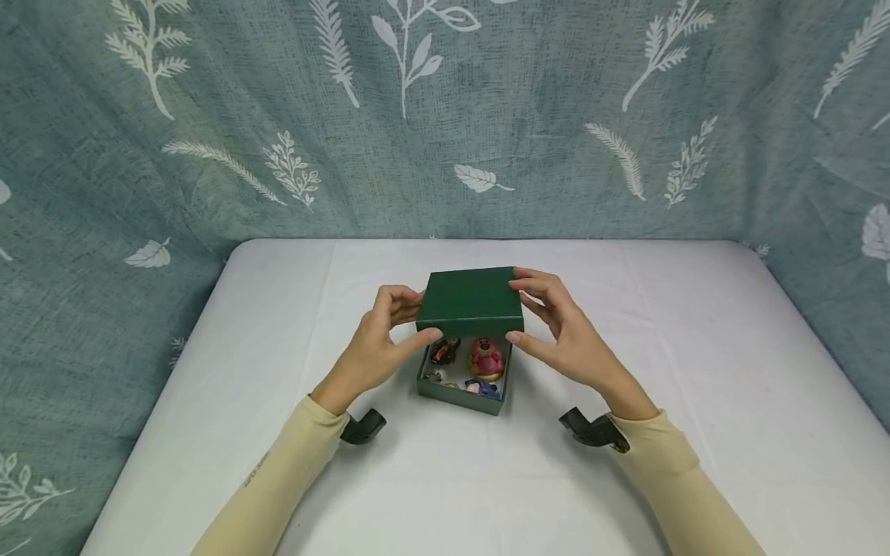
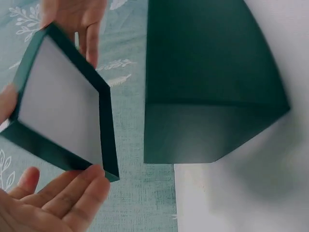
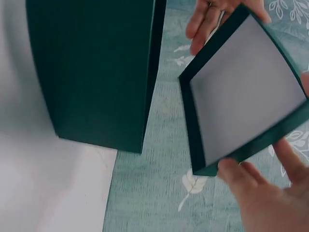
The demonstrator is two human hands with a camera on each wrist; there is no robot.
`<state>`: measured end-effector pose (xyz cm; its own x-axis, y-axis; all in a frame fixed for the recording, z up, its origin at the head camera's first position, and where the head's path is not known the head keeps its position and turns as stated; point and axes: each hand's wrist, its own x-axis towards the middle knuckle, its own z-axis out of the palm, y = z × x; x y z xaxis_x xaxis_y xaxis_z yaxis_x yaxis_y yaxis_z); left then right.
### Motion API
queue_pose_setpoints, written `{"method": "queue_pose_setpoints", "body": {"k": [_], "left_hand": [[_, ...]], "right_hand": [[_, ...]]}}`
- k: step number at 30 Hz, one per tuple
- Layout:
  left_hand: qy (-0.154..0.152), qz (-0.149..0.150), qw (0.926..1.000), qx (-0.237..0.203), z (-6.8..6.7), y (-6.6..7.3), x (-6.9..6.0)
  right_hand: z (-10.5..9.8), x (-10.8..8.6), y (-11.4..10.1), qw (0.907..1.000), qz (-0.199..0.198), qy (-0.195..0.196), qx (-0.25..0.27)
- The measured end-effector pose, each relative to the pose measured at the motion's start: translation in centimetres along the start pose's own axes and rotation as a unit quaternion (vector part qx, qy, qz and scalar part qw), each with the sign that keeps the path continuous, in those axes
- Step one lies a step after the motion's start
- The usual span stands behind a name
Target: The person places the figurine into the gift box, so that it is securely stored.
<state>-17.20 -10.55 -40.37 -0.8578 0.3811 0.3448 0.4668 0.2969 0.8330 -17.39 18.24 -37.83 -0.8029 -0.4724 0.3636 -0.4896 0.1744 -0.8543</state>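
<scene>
Both hands hold a dark green box lid (image 1: 471, 301) above a matching green box (image 1: 459, 398). My left hand (image 1: 375, 344) grips the lid's left side, thumb at the front corner. On the opposite side my right hand (image 1: 566, 336) grips it, thumb at the front right corner. Small toy figures lie inside the box: a pink bear figure (image 1: 486, 359), a blue figure (image 1: 484, 388) and a dark figure (image 1: 445, 352). The lid hides the box's back part. Both wrist views show the lid's white inside (image 2: 63, 101), tilted and apart from the box (image 3: 96, 72).
A white cloth covers the table (image 1: 660, 324) under the box. Behind it hangs a teal curtain (image 1: 445, 147) with white leaf prints. A black wrist mount (image 1: 363, 427) sticks out at the left sleeve, and another black mount (image 1: 591, 429) at the right.
</scene>
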Motion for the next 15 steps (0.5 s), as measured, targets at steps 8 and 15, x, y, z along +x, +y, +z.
{"method": "queue_pose_setpoints", "body": {"k": [8, 15], "left_hand": [[-0.010, 0.017, 0.9994, 0.028, -0.49, 0.04, 0.15], [-0.060, -0.021, 0.9963, 0.059, -0.52, 0.18, -0.03]], "right_hand": [[-0.30, -0.04, 0.46, 0.9988, 0.003, -0.043, -0.025], [-0.57, -0.24, 0.52, 0.9940, 0.058, -0.074, -0.056]]}}
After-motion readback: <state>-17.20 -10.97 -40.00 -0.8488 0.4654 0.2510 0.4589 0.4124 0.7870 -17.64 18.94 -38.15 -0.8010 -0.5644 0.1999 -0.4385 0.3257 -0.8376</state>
